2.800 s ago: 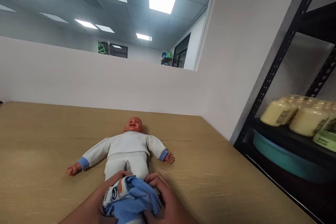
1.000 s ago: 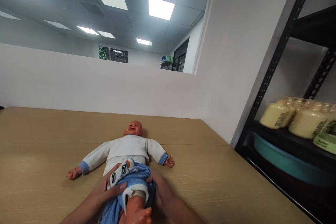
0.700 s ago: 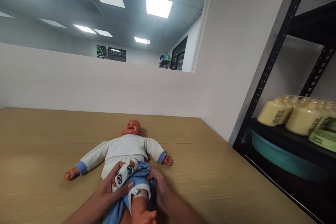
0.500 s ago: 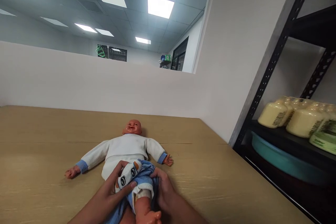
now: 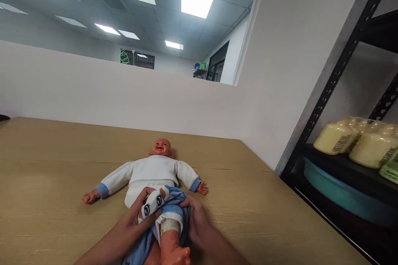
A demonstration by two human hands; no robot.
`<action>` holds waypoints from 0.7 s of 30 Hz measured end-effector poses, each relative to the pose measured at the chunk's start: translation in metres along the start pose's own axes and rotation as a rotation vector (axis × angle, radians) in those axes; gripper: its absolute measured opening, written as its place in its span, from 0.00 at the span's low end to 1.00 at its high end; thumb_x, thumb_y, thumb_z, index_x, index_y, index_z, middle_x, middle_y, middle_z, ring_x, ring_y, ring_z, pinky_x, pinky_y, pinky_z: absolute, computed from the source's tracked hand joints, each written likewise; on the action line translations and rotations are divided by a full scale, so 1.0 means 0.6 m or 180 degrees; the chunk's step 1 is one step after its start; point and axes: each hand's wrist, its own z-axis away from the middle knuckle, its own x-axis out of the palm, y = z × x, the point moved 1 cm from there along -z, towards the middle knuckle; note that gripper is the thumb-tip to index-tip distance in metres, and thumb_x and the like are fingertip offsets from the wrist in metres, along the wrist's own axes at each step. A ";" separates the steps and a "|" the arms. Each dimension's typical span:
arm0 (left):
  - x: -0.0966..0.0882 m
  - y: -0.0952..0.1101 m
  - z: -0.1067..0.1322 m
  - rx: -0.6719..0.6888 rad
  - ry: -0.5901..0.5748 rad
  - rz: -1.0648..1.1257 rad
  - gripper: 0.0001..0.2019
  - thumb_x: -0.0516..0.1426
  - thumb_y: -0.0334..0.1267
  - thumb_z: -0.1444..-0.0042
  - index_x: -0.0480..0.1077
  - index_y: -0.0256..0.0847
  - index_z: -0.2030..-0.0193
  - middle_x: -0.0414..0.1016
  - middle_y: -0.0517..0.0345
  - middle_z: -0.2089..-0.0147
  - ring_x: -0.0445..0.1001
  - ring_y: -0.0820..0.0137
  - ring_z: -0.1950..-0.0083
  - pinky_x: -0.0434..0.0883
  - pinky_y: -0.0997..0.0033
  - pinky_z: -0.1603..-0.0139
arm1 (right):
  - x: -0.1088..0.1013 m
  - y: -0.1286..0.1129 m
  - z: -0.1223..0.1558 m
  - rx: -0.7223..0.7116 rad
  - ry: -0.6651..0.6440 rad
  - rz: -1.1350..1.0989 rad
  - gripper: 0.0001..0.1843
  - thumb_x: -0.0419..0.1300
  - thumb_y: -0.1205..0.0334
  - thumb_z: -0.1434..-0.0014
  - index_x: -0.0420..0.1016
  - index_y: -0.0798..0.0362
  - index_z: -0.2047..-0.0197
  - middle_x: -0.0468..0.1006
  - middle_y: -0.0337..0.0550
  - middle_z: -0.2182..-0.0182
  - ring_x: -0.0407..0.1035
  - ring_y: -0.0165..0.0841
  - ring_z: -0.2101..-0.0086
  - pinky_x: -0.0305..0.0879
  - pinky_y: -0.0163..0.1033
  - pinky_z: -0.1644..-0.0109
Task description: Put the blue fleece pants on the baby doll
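Observation:
A baby doll (image 5: 152, 174) in a white sweater with blue cuffs lies on its back on the wooden table (image 5: 62, 215), head toward the far wall and arms spread. Blue doll trousers (image 5: 175, 198) with a white eyed patch are bunched around its legs. My left hand (image 5: 139, 215) grips the patch side of the trousers, thumb across the cloth. On the other side, my right hand (image 5: 195, 219) pinches the blue fabric. One bare foot (image 5: 175, 254) sticks out through a trouser leg near me. Part of the other leg is hidden by cloth.
At the right stands a black metal shelf (image 5: 329, 91) with several cream-coloured bottles (image 5: 336, 137) in clear wrap and a teal basin (image 5: 342, 192) beneath. A low white wall (image 5: 124, 99) borders the table's far edge.
The camera view has shifted slightly, so the scene sits a little to the right. Both hands keep their hold, and the trousers look nearly unchanged on the doll's leg.

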 end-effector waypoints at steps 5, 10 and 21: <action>0.006 0.002 0.012 0.0152 -0.0097 -0.0241 0.41 0.63 0.68 0.39 0.64 0.49 0.26 0.65 0.52 0.22 0.57 0.40 0.20 0.55 0.45 0.17 | -0.015 -0.016 0.004 -0.0588 -0.0071 0.0225 0.19 0.65 0.54 0.59 0.81 0.49 0.62 0.83 0.40 0.65 0.73 0.41 0.58 0.69 0.42 0.47; -0.036 -0.040 0.048 0.0331 0.0265 -0.0731 0.31 0.61 0.63 0.34 0.68 0.55 0.30 0.70 0.51 0.27 0.63 0.43 0.24 0.61 0.43 0.21 | -0.038 -0.044 0.009 -0.0805 -0.0321 0.0757 0.19 0.72 0.49 0.55 0.81 0.48 0.60 0.79 0.38 0.66 0.69 0.39 0.61 0.65 0.42 0.51; -0.078 -0.018 0.081 -0.0445 -0.0141 0.0356 0.26 0.67 0.71 0.46 0.77 0.51 0.58 0.79 0.57 0.56 0.76 0.47 0.43 0.75 0.55 0.37 | -0.025 -0.072 -0.041 -0.1021 -0.0389 0.1690 0.31 0.74 0.29 0.49 0.79 0.47 0.59 0.74 0.36 0.65 0.67 0.37 0.60 0.63 0.41 0.51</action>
